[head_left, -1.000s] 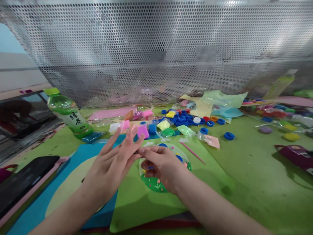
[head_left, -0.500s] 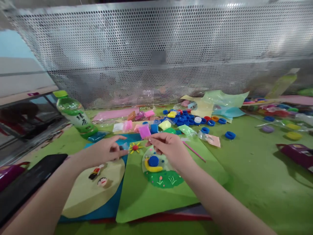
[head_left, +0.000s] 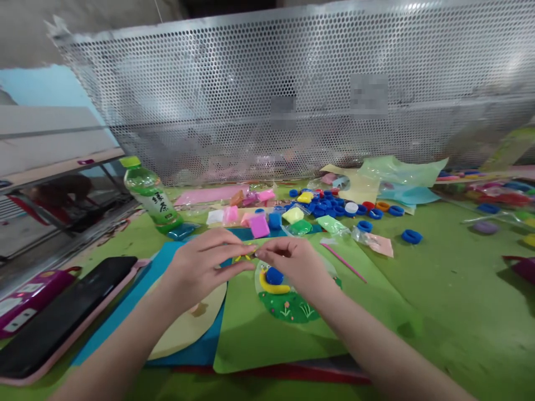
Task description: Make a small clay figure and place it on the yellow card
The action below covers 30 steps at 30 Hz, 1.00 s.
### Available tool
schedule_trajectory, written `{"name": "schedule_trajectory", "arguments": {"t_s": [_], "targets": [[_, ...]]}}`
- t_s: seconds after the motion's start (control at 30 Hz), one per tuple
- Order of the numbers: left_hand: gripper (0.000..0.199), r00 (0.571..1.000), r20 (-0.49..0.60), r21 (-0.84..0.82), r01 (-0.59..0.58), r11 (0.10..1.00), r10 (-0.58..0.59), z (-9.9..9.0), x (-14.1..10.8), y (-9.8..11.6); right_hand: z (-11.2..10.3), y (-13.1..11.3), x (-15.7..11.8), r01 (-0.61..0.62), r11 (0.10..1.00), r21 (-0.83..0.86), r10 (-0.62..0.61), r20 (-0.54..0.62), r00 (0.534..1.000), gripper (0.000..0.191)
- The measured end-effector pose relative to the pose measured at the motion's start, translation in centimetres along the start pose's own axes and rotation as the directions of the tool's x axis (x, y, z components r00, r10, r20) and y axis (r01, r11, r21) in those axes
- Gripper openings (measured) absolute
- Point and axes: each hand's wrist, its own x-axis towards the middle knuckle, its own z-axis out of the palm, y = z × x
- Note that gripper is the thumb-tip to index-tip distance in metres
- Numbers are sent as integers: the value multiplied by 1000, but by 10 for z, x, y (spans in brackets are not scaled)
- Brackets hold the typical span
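Note:
My left hand point(head_left: 209, 259) reaches over the yellow clay sun point(head_left: 244, 258), fingers stretched out and thumb apart from them. Yellow rays show through the gap; the sun's red middle is hidden. My right hand point(head_left: 295, 262) is closed in a pinch, its fingertips meeting those of the left. Something small and dark seems to be at the meeting point, too small to name. Below lies a green sheet point(head_left: 251, 334) with a round clay picture: a snail with a blue shell point(head_left: 275, 275) and yellow body point(head_left: 273, 288) over dark green grass point(head_left: 288, 308). My right hand covers part of it.
A pink stick point(head_left: 345, 263) lies on the green sheet. Behind are bagged clay pieces like the magenta one point(head_left: 259, 225) and many blue rings point(head_left: 326, 207). At left stand a green tea bottle point(head_left: 150, 195) and a black phone point(head_left: 67, 317). A perforated metal panel point(head_left: 234, 94) closes the back.
My left hand has moved right, over the sun, and its fingertips now meet those of my right hand. The camera view has shifted slightly left.

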Motion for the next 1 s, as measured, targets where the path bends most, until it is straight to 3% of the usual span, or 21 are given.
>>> {"name": "schedule_trajectory", "arguments": {"t_s": [0.3,0.67,0.77,0.87,0.93,1.0], "targets": [[10,996,-87,24,14,1000,-12,6,-1,5,5,-6,-8,-43,985,170,40,20,999,19],[12,996,-4,9,94,996,-94,7,-5,4,8,-3,-5,-1,978,211,16,-65,998,15],[8,977,-51,-30,205,978,-206,-3,-4,5,5,-5,-4,-4,972,233,26,-92,995,16],[11,911,-163,-141,358,923,-379,-15,-6,3,0,-10,-3,-16,945,327,57,-117,991,17],[15,878,-147,-227,418,879,-455,-17,-7,0,-2,-13,-3,-16,921,390,60,-102,993,19],[15,873,-49,-262,458,850,-485,-12,-6,-2,0,-14,-2,-29,904,427,64,-67,996,20]]}}
